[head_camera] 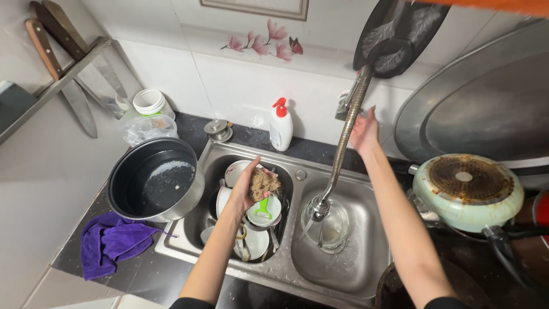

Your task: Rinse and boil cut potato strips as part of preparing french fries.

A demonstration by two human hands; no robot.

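My left hand hovers over the left sink basin and grips a brown fibrous scrubber. Below it lie several white plates and bowls and a green-handled utensil. My right hand reaches up to the wall tap, fingers spread next to the flexible metal hose. The hose runs down to a clear glass bowl in the right basin; a thin stream seems to run into it.
A black pot sits on the left counter above a purple cloth. A white soap bottle with red pump stands behind the sink. An upturned pan and large steel lid fill the right. Knives hang on a rack.
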